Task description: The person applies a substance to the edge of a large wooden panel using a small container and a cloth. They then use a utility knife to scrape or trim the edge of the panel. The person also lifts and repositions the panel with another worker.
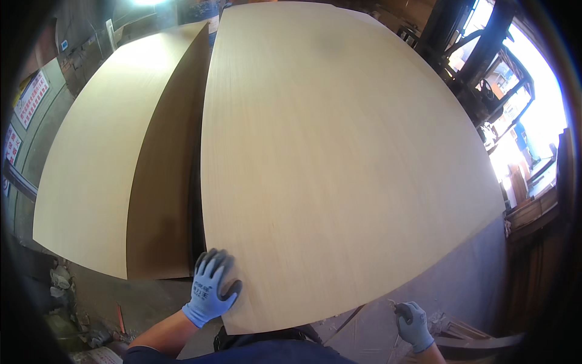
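A large pale wooden sheet (339, 158), like plywood, spreads in front of me and takes up most of the view. My left hand (209, 288), in a light blue glove with dark grey fingers, lies over the sheet's near left edge. Its fingers are stretched out and the thumb is spread apart on the top face. Off the sheet's near edge, at the lower right, is my right hand (413, 326), in a matching glove. Its fingers are curled, and a small bit shows by the fingertips that is too small to make out.
To the left, past a dark gap, lies a second pale sheet (103, 151) with a brown sheet (167, 176) beside it. A forklift (485, 91) stands at the far right by a bright opening. Wood scraps (461, 330) lie on the floor at the lower right. Signs (31, 97) hang at the left.
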The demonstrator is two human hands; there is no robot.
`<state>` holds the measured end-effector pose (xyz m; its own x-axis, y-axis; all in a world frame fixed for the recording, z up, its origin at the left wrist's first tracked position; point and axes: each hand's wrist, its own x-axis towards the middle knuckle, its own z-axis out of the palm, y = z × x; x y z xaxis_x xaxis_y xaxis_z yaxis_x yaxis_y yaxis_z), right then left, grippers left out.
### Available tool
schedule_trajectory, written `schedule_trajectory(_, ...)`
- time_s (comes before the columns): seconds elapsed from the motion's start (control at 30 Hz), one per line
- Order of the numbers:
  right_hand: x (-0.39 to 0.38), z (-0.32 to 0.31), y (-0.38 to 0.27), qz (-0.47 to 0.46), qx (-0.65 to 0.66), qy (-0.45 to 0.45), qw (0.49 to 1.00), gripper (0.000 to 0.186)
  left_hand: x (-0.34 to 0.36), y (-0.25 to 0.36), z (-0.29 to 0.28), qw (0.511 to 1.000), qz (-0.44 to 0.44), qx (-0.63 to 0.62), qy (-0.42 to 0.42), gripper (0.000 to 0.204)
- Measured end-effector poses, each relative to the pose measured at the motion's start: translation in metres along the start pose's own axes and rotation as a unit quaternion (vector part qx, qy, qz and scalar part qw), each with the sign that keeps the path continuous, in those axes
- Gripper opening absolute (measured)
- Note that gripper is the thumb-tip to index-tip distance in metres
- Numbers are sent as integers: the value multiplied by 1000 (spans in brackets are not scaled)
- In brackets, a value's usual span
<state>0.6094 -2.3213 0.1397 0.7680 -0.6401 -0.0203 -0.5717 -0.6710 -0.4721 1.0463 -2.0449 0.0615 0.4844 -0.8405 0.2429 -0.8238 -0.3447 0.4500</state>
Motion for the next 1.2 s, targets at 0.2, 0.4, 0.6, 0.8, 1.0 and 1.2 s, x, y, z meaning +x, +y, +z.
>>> schedule_trajectory(0.2,-95,130,-54,421,491,183,741,35,-76,8,-1,463,-419,-762,-174,57)
schedule_trajectory(0.4,-94,158,-102,302,490,167,800,32,-67,31,11,467,-415,-753,-205,54)
schedule_trajectory(0.6,-145,134,-80,340,495,300,741,43,-88,-47,-31,410,-403,-793,-202,58)
schedule_trajectory(0.8,-82,80,8,268,484,444,705,24,-123,-188,-48,716,-475,-503,94,58)
schedule_trajectory(1.0,72,20,127,67,318,599,732,20,-146,-241,-33,764,-463,-419,162,49)
schedule_trajectory(1.2,87,47,178,28,366,656,660,19,-196,-261,18,840,-515,-78,150,32)
